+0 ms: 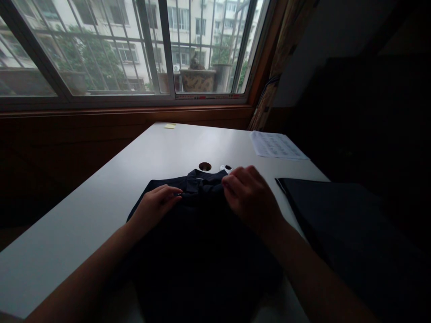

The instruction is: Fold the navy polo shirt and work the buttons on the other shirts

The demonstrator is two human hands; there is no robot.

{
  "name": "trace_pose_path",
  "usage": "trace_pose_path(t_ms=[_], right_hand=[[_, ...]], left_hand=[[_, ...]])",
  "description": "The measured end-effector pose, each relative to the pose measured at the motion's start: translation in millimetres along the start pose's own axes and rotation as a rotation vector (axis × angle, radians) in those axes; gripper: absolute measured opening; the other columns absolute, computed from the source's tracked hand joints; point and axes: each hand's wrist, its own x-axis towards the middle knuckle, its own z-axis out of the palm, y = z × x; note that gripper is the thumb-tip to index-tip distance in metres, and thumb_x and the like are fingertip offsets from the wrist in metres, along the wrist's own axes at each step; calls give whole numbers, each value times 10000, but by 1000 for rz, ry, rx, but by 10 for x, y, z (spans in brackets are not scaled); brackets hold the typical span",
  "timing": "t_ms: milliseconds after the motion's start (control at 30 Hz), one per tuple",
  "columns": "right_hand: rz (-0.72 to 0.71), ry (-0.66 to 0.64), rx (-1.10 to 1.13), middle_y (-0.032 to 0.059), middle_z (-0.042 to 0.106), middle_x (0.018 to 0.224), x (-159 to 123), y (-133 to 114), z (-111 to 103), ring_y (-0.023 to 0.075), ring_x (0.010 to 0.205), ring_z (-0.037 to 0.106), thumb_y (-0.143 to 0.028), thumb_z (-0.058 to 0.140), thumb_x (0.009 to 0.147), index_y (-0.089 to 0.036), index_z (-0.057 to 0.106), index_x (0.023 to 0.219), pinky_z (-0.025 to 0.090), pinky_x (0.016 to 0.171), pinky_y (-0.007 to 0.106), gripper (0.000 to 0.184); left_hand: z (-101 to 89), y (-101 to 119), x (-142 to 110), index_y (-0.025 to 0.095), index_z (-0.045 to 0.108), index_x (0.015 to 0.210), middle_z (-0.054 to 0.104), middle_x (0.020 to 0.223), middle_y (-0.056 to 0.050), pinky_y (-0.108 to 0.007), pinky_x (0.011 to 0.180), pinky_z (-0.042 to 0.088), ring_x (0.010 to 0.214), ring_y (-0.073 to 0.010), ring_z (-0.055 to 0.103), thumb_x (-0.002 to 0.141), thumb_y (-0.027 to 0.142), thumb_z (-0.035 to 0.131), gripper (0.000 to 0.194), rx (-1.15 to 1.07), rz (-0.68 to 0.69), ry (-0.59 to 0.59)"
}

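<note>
While a shirt (202, 242) lies on the table (101, 197) at the frame's lower centre, the left hand (157, 202) pinches its cloth left of the collar (192, 181), and the right hand (247, 190), curled inward, grips it on the collar's right.

The left hand (155, 202) and right hand (247, 195), mid-frame, were bare; the left forearm (90, 264), lower left, and shadowed right forearm (310, 264), lower right, were also bare, narrowing upward.
</note>
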Motion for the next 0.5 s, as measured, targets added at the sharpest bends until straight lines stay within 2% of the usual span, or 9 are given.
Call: trace_pose_path(t_ms=[100,167,233,300,400,500], right_hand=[[-73,-280,210,59,654,863,-71,-260,95,199,782,595,-355,571,963,-190,647,835,424,676,317,223],[-36,-413,243,49,661,829,-121,-346,204,180,684,601,-455,577,950,-190,646,821,392,602,303,303],[45,-443,243,65,680,861,-144,-353,316,189,697,625,-439,591,944,-177,655,865,395,612,302,282],[100,-445,313,72,691,891,-130,-292,395,192,758,645,-346,611,937,-168,663,880,414,661,296,195],[121,-494,561,44,685,847,-72,-125,421,161,761,631,-243,619,920,-171,678,842,421,684,269,121],[179,-527,775,15,650,785,-26,48,376,135,698,582,-252,626,911,-169,683,858,407,636,251,114]], left_hand=[[-4,25,10,202,692,1041,623,805,6,-196,546,408,619,-98,553,940,269,621,141,-11,-17,21],[-7,38,16,200,698,1024,627,804,3,-198,554,412,628,-102,559,937,260,620,132,-16,-25,39],[-9,46,18,200,702,1019,634,813,-2,-202,561,417,637,-107,564,940,254,610,133,-19,-29,50],[-10,51,18,202,703,1023,645,829,-8,-207,571,423,650,-111,572,943,250,599,140,-20,-31,46],[-13,57,21,203,702,1028,660,849,-13,-209,567,424,649,-111,577,947,252,591,146,-17,-29,45],[-13,61,22,208,700,1028,666,859,-9,-205,562,422,642,-105,575,953,244,583,144,-15,-32,45]])
